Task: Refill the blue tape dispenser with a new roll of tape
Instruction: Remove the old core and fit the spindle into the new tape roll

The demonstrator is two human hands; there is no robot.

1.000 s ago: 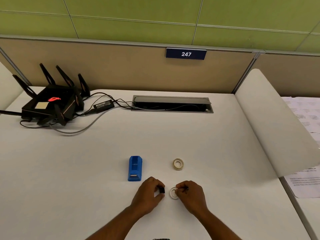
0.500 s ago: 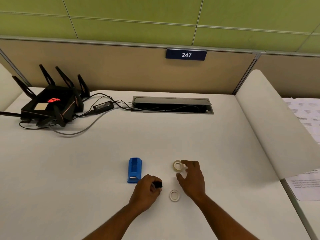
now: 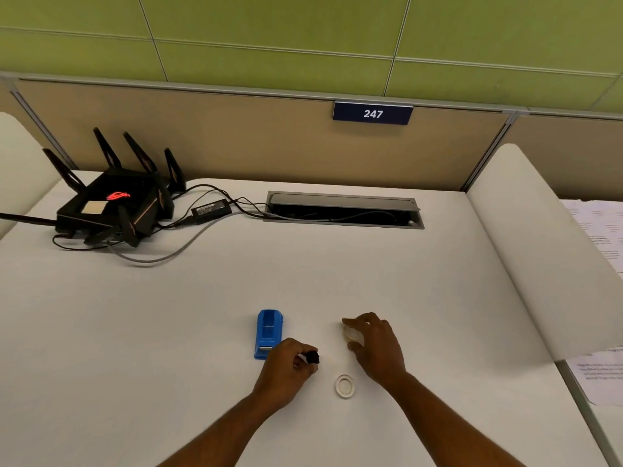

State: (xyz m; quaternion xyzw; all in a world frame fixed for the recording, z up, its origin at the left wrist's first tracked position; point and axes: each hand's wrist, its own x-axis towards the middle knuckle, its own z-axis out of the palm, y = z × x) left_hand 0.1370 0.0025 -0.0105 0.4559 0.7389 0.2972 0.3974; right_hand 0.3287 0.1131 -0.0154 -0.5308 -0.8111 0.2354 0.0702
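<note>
Fingers (image 3: 362, 323) of the right hand (image 3: 377, 348) curl around one new tape roll (image 3: 350, 334), mostly hidden beneath them. Left hand (image 3: 286, 372) pinches a small black spindle (image 3: 312, 358), partly covered, just beside the single blue tape dispenser (image 3: 268, 332). One empty white core (image 3: 344, 385) lies on the table (image 3: 135, 332) between both hands.

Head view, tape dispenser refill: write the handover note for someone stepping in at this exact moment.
Left hand: shut on the small black spool, beside the blue dispenser.
Right hand: fingers closing around the new tape roll on the desk; whether it is lifted is unclear.
Empty white core lies flat near the desk's front edge.
Done: dispenser emptied, old core off the spool.
Left: fit the new roll on the spool, seat it in the dispenser, thread the tape.
</note>
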